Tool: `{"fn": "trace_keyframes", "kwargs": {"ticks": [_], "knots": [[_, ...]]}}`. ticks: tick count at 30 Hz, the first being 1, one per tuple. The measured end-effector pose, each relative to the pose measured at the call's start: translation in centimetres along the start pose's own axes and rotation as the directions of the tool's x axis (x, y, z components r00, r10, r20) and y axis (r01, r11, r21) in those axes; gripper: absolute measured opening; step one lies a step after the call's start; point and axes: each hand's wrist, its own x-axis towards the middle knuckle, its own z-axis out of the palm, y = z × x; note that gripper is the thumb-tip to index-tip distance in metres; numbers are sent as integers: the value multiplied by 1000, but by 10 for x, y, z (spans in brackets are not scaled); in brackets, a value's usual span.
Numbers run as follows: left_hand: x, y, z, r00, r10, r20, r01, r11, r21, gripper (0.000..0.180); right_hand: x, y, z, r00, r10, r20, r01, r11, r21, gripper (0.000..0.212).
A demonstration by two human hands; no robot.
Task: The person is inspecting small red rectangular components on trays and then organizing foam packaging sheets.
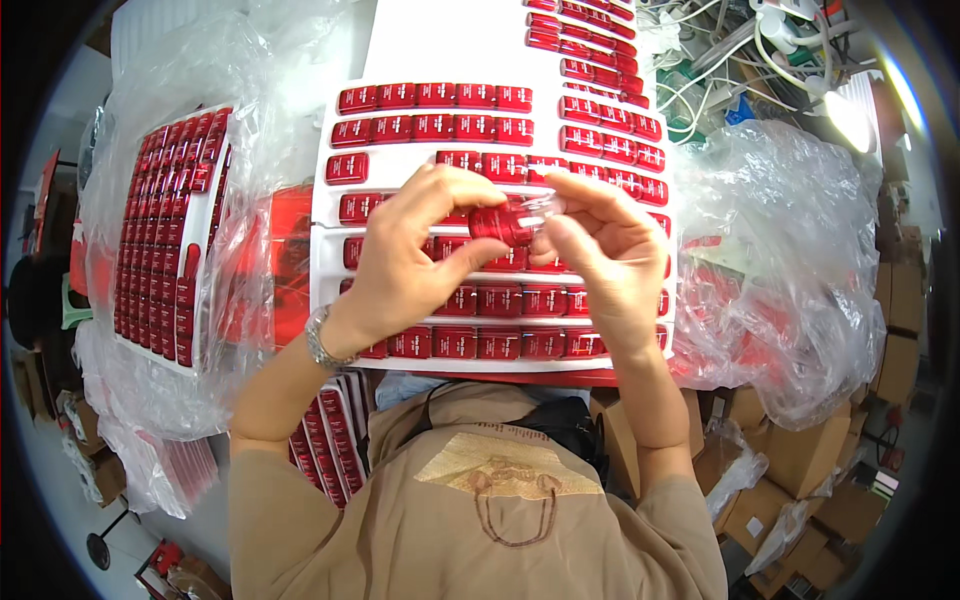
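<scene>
Between my two hands, over the middle of a white tray (400,168), is a small glossy red case (497,224) with a clear plastic part (541,208) at its right end. My left hand (425,235) pinches the red side with thumb and fingers. At the clear end, my right hand (603,240) has its thumb and fingertips closed. Rows of similar red cases (435,128) with pale print lie on the tray. The third row shows a gap right of its leftmost case (347,167). My hands hide part of the middle rows.
On the left, another tray of red cases (165,240) sits in clear plastic wrap (245,90). Crumpled plastic (785,290) lies on the right, below white cables (710,70) and a bright lamp (848,120). Cardboard boxes (800,450) stand at the lower right.
</scene>
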Motion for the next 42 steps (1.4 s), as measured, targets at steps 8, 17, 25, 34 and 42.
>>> {"fn": "trace_keyframes", "kwargs": {"ticks": [8, 17, 25, 34, 42], "knots": [[14, -29, -47, 995, -98, 7, 82, 869, 489, 25, 16, -15, -185, 792, -413, -448, -94, 644, -759, 22], [12, -63, -53, 995, 8, 95, -55, 858, 511, 29, 28, 71, -327, 878, -474, 63, -59, -238, -969, 14], [0, -65, -95, 989, -62, 133, -39, 762, 646, 29, 4, -19, -139, 934, -271, -234, 142, 881, -451, 22], [-32, 11, -8, 957, -228, 179, 289, 778, -557, 32, -2, -1, 31, 748, -570, 340, 660, 583, -474, 34], [-17, -36, -80, 971, -221, -85, 235, 849, 473, 26, -25, -25, -114, 886, -407, -223, 74, 598, -798, 34]]}}
